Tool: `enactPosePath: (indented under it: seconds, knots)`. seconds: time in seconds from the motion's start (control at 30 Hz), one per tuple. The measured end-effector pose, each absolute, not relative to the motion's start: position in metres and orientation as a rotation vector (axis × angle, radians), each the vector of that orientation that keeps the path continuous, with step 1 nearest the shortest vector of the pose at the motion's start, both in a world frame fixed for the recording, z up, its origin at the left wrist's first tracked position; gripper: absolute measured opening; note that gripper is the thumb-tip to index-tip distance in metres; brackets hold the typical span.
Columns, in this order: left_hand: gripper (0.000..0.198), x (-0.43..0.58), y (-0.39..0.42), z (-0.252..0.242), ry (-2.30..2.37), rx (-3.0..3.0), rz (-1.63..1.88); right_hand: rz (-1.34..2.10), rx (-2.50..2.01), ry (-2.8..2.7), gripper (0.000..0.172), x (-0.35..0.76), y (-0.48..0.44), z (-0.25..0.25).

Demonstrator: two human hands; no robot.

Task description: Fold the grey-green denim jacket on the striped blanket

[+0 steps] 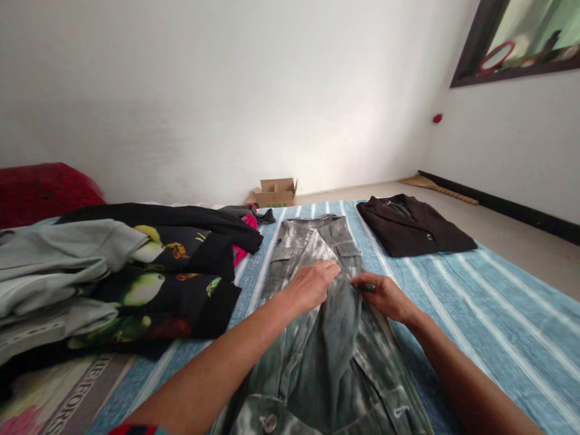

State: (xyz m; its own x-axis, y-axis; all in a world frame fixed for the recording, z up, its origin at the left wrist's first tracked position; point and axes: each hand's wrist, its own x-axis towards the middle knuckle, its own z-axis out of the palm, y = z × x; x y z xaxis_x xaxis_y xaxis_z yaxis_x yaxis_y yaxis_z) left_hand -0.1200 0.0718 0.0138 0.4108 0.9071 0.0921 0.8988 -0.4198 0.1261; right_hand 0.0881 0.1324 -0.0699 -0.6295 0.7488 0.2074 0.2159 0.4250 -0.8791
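A grey tie-dyed button-front jacket (pixel 333 344) lies lengthwise on the bed, its collar end away from me and its hem with a metal button nearest. Flapped chest pockets show on both sides. My left hand (pixel 313 283) is closed, pinching a front edge of the jacket near the middle of the chest. Close to its right, my right hand (pixel 384 295) grips the other front part between thumb and fingers. A small dark bit, perhaps a fold or a button, shows at the right fingertips. The cloth between the hands is partly lifted and creased.
Blue striped sheet (pixel 457 302) covers the bed. A folded dark brown garment (pixel 414 226) lies at the far right. Piled at left are black printed clothes (pixel 212 251) and a grey garment (pixel 67 248). Beyond the bed stands an open cardboard box (pixel 277 194) by the wall.
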Motion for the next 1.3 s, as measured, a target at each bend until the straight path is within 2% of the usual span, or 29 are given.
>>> enactPosePath:
  seconds: [0.1,0.2,0.37,0.53,0.7,0.77,0.9,1.0,1.13,1.3]
  knots:
    - [0.030,-0.101,0.107,0.019,1.507,2.747,-0.151,1.152,-0.758,-2.113,0.022,0.088,0.135,-0.070]
    - [0.027,-0.088,0.127,0.022,1.417,2.778,-0.411,1.106,-0.689,-2.164,0.023,0.088,0.137,-0.069]
    - [0.018,-0.085,0.136,0.020,1.366,2.802,-0.560,1.013,-0.677,-2.224,0.029,0.089,0.139,-0.069]
    - [0.020,-0.100,0.137,0.015,1.403,2.825,-0.317,1.096,-0.762,-2.147,0.033,0.087,0.134,-0.064]
    - [0.022,-0.118,0.140,0.012,1.414,2.752,0.023,1.251,-0.716,-1.889,0.012,0.080,0.125,-0.058]
    - [0.022,-0.124,0.141,0.011,1.408,2.723,0.155,1.336,-0.705,-1.778,0.009,0.076,0.122,-0.057]
    - [0.022,-0.132,0.139,0.007,1.422,2.628,0.385,1.568,-0.610,-1.574,0.021,0.065,0.116,-0.056]
    - [0.023,-0.133,0.136,0.006,1.442,2.562,0.485,1.607,-0.561,-1.476,0.033,0.055,0.112,-0.057]
    - [0.023,-0.133,0.134,0.006,1.432,2.543,0.536,1.525,-0.638,-1.456,0.019,0.047,0.110,-0.058]
    - [0.023,-0.135,0.134,0.008,1.433,2.542,0.585,1.498,-0.711,-1.453,0.020,0.047,0.110,-0.058]
